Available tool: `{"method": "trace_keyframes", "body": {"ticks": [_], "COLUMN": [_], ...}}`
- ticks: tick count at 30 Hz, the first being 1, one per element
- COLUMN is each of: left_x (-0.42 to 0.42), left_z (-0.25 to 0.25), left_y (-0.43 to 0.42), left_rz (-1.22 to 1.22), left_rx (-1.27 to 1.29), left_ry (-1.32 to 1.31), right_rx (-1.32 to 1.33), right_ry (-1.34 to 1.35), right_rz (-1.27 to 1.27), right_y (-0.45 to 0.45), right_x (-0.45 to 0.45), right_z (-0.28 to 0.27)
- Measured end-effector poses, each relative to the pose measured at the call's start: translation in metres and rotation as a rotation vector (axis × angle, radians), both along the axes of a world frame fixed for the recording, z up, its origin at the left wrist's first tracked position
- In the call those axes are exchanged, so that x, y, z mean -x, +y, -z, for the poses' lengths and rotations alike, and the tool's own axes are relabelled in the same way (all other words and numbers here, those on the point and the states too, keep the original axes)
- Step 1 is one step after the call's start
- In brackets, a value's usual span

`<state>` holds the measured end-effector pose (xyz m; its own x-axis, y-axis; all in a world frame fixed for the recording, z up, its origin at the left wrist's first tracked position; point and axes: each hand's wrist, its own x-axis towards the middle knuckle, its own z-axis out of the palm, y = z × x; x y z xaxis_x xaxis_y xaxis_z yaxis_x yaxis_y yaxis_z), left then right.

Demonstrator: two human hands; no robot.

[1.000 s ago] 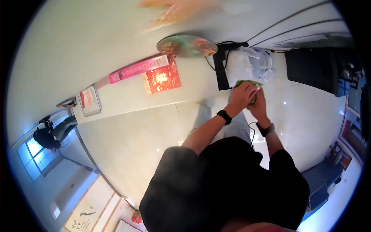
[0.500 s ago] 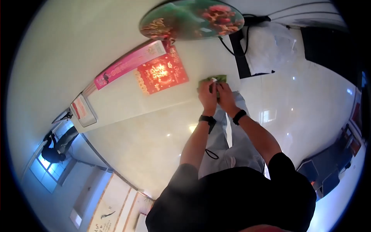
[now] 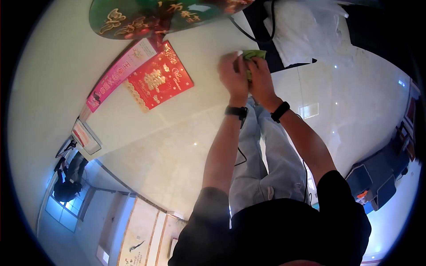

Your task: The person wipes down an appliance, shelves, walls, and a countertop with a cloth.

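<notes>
My two hands are close together over the near edge of a pale tabletop (image 3: 199,95). My right hand (image 3: 261,84) is closed on a crumpled green cloth (image 3: 254,54), part of which shows past the fingertips. Curled against the cloth's other side is my left hand (image 3: 233,79), slightly blurred, its fingers closed. A small white bit (image 3: 240,52) peeks out at the left fingertips; I cannot make out what it is. The part of the cloth between the palms is mostly hidden.
Left of my hands lie a red card with gold print (image 3: 160,77) and a long pink box (image 3: 120,73). A green decorated oval panel (image 3: 151,17) stands behind them. White plastic bags (image 3: 306,33) rest on something black at right. A framed card (image 3: 86,136) sits far left.
Both hands have moved up in the view, keeping together with the green cloth. My left fingers have shifted slightly against it. The view has turned, so the card and box appear farther left.
</notes>
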<state>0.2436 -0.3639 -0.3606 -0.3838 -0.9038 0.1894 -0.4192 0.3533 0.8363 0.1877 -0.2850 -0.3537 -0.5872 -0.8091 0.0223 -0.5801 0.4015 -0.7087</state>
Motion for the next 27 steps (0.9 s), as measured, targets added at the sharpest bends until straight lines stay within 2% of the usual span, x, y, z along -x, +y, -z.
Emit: {"method": "trace_keyframes", "body": {"ticks": [6,9,10,14,17,19,25,27], "left_x": [-0.016,-0.044,-0.061,-0.1,-0.118,-0.117,-0.137,-0.145], "left_z": [-0.002,-0.004,0.006,0.004,0.008,0.013,0.046,0.054], "left_y": [0.049,0.057,0.056,0.046,0.044,0.048,0.056,0.059], "left_rz": [0.079,-0.068,-0.056,-0.11,-0.105,-0.086,0.021,0.021], "left_rx": [0.011,-0.239,-0.152,-0.158,-0.093,-0.013,0.23,0.31], "left_ry": [-0.032,0.081,-0.001,0.054,0.003,0.058,0.271,0.26], "right_rx": [-0.105,-0.066,-0.044,0.034,0.086,0.185,0.49,0.536], "right_ry": [-0.027,-0.122,-0.141,-0.132,-0.061,-0.043,0.234,0.275], "right_rz": [0.076,0.031,0.032,-0.009,-0.016,-0.011,-0.001,-0.066], "right_y": [0.056,0.054,0.051,0.036,0.035,0.039,0.042,0.046], "right_x": [-0.022,-0.045,-0.056,-0.086,-0.099,-0.099,-0.11,-0.115], "right_z": [0.005,0.002,0.003,0.002,0.01,0.018,0.078,0.094]}}
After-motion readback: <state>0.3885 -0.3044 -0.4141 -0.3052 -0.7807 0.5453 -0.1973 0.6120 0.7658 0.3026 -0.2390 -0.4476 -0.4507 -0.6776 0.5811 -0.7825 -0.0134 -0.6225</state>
